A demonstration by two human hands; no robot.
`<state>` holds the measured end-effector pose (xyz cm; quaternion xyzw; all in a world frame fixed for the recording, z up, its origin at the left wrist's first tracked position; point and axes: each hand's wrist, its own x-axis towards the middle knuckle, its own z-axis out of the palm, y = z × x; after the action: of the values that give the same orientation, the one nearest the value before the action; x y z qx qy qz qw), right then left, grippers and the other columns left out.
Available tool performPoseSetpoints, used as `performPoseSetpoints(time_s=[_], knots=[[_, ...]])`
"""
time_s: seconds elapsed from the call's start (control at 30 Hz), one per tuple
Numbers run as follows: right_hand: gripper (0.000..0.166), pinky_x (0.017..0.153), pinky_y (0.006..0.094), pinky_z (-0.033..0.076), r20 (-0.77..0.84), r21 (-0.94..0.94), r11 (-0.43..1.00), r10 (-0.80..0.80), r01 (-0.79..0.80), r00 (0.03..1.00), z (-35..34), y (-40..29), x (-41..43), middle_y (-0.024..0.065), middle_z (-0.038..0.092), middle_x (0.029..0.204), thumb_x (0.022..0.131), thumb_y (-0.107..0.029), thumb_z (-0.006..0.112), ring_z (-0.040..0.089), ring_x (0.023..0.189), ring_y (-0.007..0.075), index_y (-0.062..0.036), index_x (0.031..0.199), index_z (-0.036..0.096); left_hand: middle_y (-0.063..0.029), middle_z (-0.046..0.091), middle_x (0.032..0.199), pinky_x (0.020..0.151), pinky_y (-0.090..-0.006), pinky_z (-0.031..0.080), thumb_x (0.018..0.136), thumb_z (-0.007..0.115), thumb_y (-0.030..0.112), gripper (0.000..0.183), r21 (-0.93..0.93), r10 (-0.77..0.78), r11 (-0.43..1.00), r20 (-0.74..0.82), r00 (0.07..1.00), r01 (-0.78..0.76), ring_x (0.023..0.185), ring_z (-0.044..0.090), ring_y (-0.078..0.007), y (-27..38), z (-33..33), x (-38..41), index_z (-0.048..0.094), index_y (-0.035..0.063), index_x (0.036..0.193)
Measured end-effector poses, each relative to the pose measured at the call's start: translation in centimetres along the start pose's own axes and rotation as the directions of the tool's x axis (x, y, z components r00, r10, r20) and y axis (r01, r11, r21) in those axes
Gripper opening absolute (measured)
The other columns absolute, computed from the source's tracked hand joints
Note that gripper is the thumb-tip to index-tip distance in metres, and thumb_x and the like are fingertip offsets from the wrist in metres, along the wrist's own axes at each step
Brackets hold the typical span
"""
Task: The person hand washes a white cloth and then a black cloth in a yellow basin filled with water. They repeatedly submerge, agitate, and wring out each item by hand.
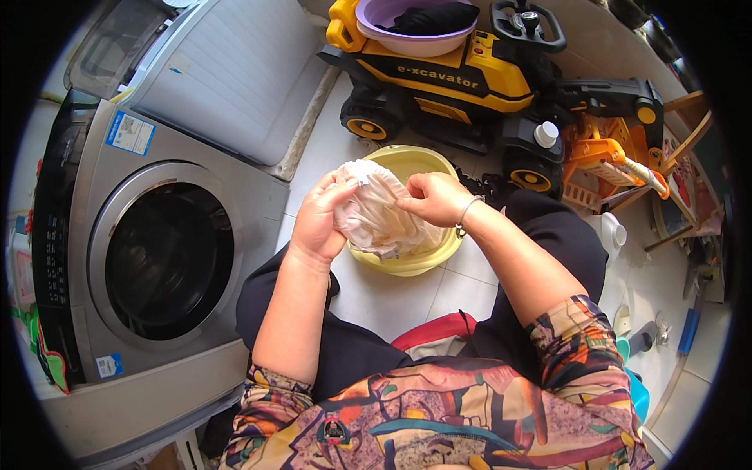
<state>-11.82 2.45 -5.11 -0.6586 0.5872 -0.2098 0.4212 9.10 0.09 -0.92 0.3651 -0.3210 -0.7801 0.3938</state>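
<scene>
A wet-looking white cloth garment (382, 214) is bunched up between my hands, above a yellow plastic basin (405, 269) on the floor. My left hand (322, 217) grips the cloth's left side, thumb on top near a small tag. With thumb and fingers my right hand (437, 198) pinches its right side; a bracelet (464, 217) circles that wrist. The garment's lower folds hang over the basin, and whether they touch what is inside cannot be made out. Much of the basin's interior is hidden behind cloth and hands.
A front-loading washing machine (258, 235) stands at my left. Beyond the basin is a yellow-and-black toy excavator (446, 76), carrying a purple basin (367, 20) with dark cloth (435, 19). A white bottle (614, 231) and slippers (643, 338) are on the tiled floor at right.
</scene>
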Motion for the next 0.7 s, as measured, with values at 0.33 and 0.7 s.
performPoseSetpoints(time_s=[0.33,0.7], knots=[[0.016,0.066,0.0254,0.051,-0.345,0.565,0.823,0.167,0.062,0.924,-2.8,0.1,0.9,0.0082,0.065,0.068,0.080,-0.014,0.052,0.068,0.064,0.0148,-0.0012,0.071,0.058,-0.0068,0.065,0.096,0.080,-0.0265,0.050,0.089,0.059,0.006,0.015,0.261,0.216,0.948,-0.096,0.972,-0.185,0.087,0.062,-0.0139,1.2,-1.4,-0.4,0.061,0.0008,0.103],[0.016,0.066,0.0236,0.049,-0.505,0.648,0.721,0.166,0.245,0.847,-7.2,-1.8,-1.2,0.0044,0.064,0.073,0.084,-0.013,0.052,0.064,0.066,0.0119,-0.0026,0.074,0.058,-0.0029,0.060,0.092,0.078,-0.0260,0.047,0.086,0.068,0.021,0.024,0.791,0.373,0.567,0.003,0.928,-0.230,0.082,0.056,-0.0113,2.4,-1.0,-1.1,0.063,0.0019,0.101]])
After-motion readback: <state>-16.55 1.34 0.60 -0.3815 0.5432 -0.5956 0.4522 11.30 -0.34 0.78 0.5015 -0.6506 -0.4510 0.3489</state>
